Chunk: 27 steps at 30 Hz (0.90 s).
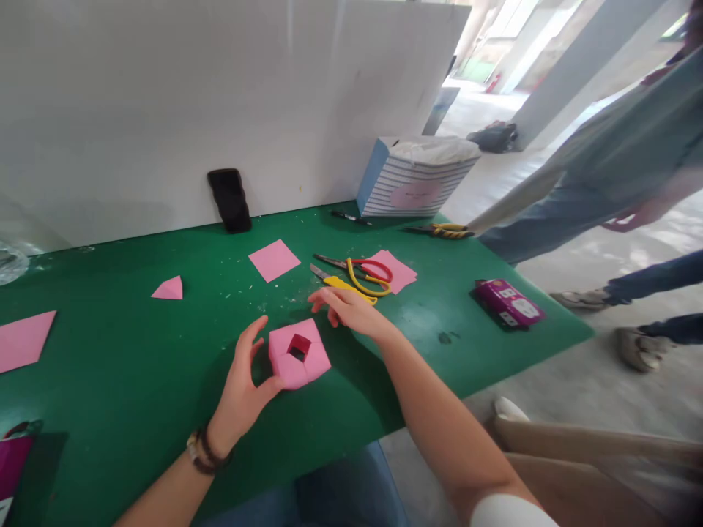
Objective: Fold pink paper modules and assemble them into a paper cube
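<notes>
A folded pink paper box [315,359] with a square hole in its top sits on the green table near its front edge. Beside its left side is my left hand [239,391], fingers spread, the thumb tip at the box's near left corner. My right hand [348,309] hovers just beyond the box on the right, its fingers loosely bent and apart with nothing visible in them. Close to those fingertips lie a yellow utility knife [336,282] and red-and-yellow-handled scissors [359,268]. My right hand partly hides the knife's handle.
Pink paper squares [274,260] lie farther back, with a small folded pink piece [169,288] to the left. A phone [229,199] leans on the white panel. A striped box [414,179], pliers [447,230] and a purple packet [508,301] are right. People stand beyond the table's right edge.
</notes>
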Available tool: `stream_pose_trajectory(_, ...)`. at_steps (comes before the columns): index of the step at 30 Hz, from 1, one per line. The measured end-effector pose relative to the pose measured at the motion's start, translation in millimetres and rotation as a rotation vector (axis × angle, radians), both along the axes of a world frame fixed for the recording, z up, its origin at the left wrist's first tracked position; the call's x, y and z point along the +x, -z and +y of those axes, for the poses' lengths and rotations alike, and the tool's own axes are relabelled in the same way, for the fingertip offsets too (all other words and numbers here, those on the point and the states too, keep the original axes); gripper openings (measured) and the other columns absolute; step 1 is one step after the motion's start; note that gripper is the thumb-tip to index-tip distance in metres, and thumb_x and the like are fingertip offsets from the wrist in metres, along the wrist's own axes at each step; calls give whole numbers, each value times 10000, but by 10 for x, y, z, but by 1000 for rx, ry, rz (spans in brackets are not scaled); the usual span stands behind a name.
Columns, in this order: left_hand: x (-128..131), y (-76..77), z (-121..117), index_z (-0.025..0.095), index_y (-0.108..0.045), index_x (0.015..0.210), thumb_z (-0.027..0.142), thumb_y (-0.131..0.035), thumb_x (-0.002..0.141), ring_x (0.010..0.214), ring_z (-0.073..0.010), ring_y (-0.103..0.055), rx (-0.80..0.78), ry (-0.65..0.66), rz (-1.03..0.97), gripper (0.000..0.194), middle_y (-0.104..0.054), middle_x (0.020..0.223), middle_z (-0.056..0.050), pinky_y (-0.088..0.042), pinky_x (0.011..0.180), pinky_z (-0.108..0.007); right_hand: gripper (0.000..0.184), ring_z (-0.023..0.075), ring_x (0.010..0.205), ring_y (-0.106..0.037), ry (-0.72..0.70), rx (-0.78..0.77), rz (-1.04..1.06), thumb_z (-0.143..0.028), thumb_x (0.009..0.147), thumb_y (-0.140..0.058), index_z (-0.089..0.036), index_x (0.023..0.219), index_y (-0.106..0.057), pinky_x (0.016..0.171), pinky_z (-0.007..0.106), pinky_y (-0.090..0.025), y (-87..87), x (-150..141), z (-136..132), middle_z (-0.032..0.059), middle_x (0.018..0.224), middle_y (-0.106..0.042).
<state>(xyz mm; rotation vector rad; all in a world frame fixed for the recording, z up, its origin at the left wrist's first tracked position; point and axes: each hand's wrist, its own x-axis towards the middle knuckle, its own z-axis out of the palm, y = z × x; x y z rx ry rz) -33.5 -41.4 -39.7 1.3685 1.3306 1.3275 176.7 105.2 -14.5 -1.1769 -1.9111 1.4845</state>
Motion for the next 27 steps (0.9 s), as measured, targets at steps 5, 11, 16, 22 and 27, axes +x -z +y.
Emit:
stream_pose_trajectory(5,-15,-25,32,267,-428,1418,625,-511,881,1421,-310,-351,-23,-31,-28,650,-416,1511,-113,-310,1149,-482,538,69,469,-524,-33,-36,-28,-572,987,-298,-164,953,-646,446,221,-377,37,-17,31,51,844,-678)
stream_pose_trajectory(11,5,-4,75,258,-503,1346,569,-413,950,1382,-281,-411,-83,-119,-142,511,-484,1456,-103,-358,1121,-460,568,87,486,-573,-183,-98,-14,-646,953,-334,-176,921,-651,437,212,-418,39,5,20,28,771,-663)
stream_pose_trajectory(16,16,-14,66,258,-533,1322,575,-452,933,1374,-280,-429,-150,-116,-166,508,-512,1440,-94,-369,1123,-443,580,94,533,-619,-245,-149,-9,-684,929,-352,-180,913,-638,463,204,-442,-8,-1,-5,24,792,-658)
stream_pose_trajectory(22,-6,35,33,276,-512,1345,569,-462,931,1371,-285,-436,-199,-101,-188,510,-506,1454,-87,-397,1108,-437,626,103,549,-635,-308,-241,41,-751,863,-406,-181,961,-645,496,219,-485,-22,37,24,35,830,-678)
stream_pose_trajectory(27,5,15,-10,261,-499,1360,569,-450,935,1369,-301,-434,-208,-73,-209,528,-489,1465,-101,-394,1108,-455,704,107,578,-661,-356,-336,86,-802,807,-417,-196,1100,-625,480,209,-493,-29,112,38,59,964,-680)
